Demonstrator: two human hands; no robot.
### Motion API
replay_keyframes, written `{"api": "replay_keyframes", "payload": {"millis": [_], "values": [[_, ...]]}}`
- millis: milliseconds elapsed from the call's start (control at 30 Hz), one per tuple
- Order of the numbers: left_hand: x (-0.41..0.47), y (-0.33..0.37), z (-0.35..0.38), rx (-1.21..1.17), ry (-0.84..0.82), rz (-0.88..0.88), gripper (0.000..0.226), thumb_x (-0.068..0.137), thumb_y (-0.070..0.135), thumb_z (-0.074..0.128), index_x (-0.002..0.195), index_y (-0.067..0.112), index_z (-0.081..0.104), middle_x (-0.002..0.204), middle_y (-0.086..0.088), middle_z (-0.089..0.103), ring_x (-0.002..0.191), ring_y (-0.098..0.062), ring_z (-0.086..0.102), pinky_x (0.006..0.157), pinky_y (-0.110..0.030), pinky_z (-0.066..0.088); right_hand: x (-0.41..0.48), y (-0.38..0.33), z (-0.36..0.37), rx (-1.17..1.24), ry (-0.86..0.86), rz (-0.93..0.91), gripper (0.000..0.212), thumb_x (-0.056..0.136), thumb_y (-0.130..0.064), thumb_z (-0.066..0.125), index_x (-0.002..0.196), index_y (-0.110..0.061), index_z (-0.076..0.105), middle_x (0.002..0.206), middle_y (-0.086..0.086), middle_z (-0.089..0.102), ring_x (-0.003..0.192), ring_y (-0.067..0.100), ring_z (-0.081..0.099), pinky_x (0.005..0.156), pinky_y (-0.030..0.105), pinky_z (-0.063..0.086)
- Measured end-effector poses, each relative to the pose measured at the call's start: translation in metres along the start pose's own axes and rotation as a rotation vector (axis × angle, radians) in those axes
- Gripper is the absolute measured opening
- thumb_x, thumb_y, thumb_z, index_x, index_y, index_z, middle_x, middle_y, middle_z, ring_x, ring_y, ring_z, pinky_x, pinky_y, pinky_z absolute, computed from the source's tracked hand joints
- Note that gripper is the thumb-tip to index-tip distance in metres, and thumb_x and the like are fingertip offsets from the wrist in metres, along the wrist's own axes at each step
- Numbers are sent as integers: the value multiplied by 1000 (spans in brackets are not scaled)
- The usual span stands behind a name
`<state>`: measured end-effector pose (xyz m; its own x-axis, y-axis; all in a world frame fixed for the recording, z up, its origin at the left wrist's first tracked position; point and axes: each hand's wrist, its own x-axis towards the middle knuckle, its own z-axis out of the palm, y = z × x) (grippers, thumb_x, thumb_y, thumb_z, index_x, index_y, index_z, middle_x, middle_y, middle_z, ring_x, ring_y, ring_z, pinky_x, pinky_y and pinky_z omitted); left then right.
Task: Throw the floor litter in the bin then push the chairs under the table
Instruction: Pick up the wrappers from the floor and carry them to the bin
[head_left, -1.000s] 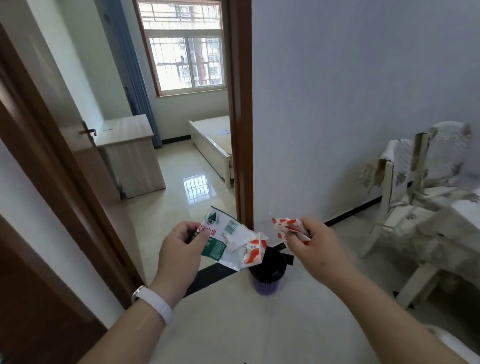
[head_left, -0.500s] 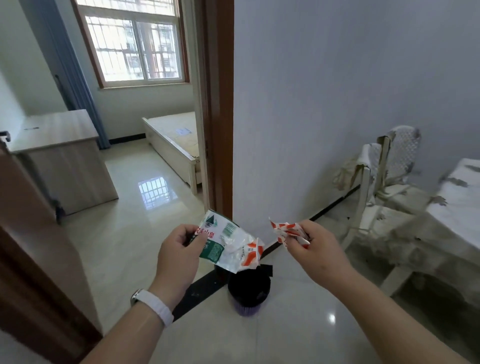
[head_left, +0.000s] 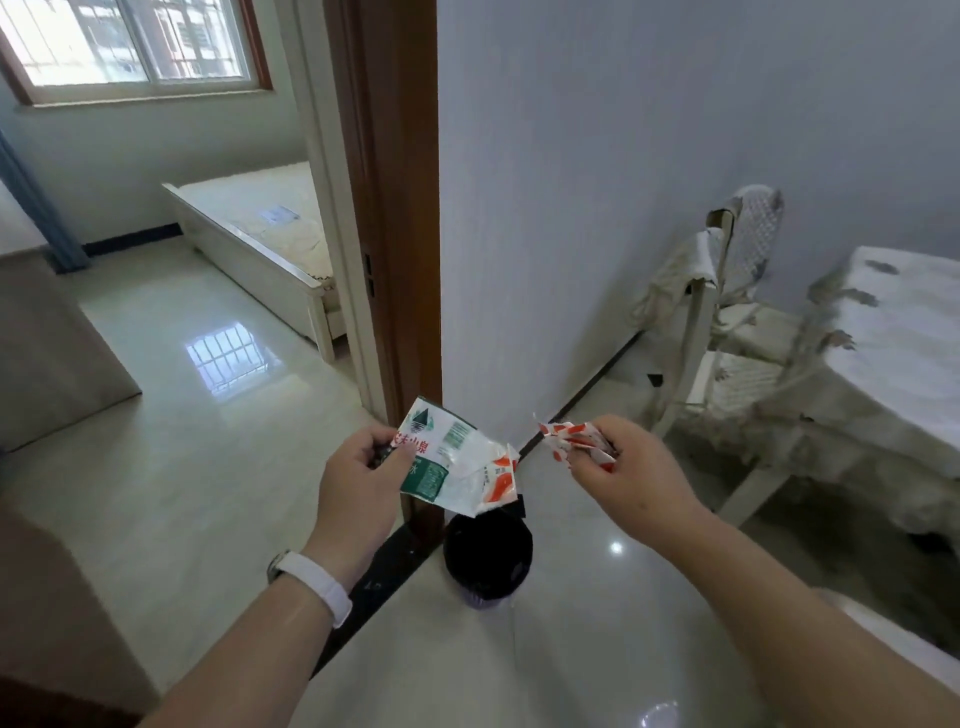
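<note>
Above the small round black-lined bin (head_left: 487, 545) on the tiled floor (head_left: 208, 467), the left hand (head_left: 358, 483) pinches a crumpled green-and-white plastic label (head_left: 447, 462). The right hand (head_left: 623, 473) has its fingers (head_left: 605, 431) curled on a red-and-white wrapper (head_left: 571, 447). Both should drop lower, squarely over the opening, before release, because such light litter likely drifts.

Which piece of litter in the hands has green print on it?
The label pinched in the left hand. The wrapper in the right hand is crumpled and only red and white.

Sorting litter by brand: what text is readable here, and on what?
"夫山泉", red, on the green-and-white label in the left hand.
"水", white, same label.
Small print there, and the red-and-white wrapper in the right hand: too blurred.
</note>
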<state>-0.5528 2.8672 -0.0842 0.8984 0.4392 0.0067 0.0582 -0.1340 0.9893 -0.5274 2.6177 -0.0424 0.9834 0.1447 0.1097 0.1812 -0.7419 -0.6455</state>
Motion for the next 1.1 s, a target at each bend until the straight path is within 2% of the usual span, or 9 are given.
{"api": "replay_keyframes", "payload": {"millis": [133,267,333,433,500,733,867,933,1100], "values": [[37,-16,22,14,1,-48,11,93,13,64,84,17,69,78,6,75,72,-10,70,65,-28,56,33,21,12,-25,-7,35,26,88,-36,58,70,-18,52,65,3,53,59,20,49,53,43,44],[69,-33,49,49,-47,-90,10,94,12,64,85,14,68,77,4,75,69,-9,70,61,-22,55,72,48,29,42,-26,103,27,90,-30,61,67,-21,50,65,1,52,58,14,45,53,32,36],[88,-40,63,69,-43,-128,11,94,11,64,84,13,67,77,1,75,72,-13,71,59,-21,54,94,62,39,84,-55,126,25,91,-28,61,69,-23,51,67,-1,52,59,13,44,53,27,35],[122,-51,84,156,-52,-184,13,94,14,64,81,17,68,80,-1,75,81,-26,71,72,-40,58,131,87,54,122,-81,144,28,89,-22,61,64,-23,49,62,-3,49,55,12,42,52,25,31],[144,-56,101,200,-73,-205,14,94,15,63,81,16,67,80,0,74,82,-25,70,75,-44,57,156,103,60,115,-116,162,26,90,-22,61,66,-21,51,63,0,50,56,12,43,52,24,30],[205,-94,158,318,-117,-273,10,95,18,62,86,16,67,84,4,73,74,-9,69,60,-22,53,222,163,87,127,-188,241,21,92,-23,59,73,-25,52,71,-1,53,62,15,48,54,22,32],[227,-126,180,366,-159,-348,11,95,19,62,85,17,66,85,3,72,76,-13,68,57,-20,48,243,192,113,117,-236,290,22,92,-23,58,72,-22,51,69,0,51,61,15,48,53,23,33],[240,-146,190,390,-178,-373,10,94,18,63,84,17,67,85,1,72,77,-17,66,60,-23,46,251,206,129,116,-260,317,24,92,-24,58,70,-22,48,68,-1,50,61,14,47,53,24,34],[269,-209,208,450,-258,-487,6,93,18,64,87,18,67,87,1,72,80,-18,69,64,-28,51,266,246,186,125,-303,419,24,92,-26,59,71,-24,47,70,-2,51,62,14,49,55,26,36]]}}
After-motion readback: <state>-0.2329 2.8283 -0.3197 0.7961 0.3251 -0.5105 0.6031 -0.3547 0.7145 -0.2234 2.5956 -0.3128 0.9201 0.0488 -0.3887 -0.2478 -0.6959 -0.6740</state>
